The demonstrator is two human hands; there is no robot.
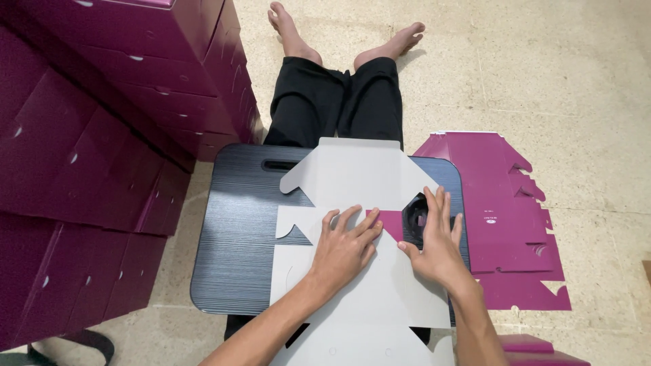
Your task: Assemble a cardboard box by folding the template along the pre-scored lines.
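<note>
A flat die-cut cardboard box blank lies white side up on a dark lap tray. My left hand presses flat on the middle of the blank, fingers spread. My right hand rests on the blank's right side, fingers over a folded flap whose magenta side shows beside a dark cut-out. Neither hand grips anything; both press down on the cardboard.
Stacks of assembled magenta boxes fill the left side. A pile of flat magenta blanks lies on the tiled floor to the right. My legs in black trousers stretch out ahead. Another magenta box corner shows at bottom right.
</note>
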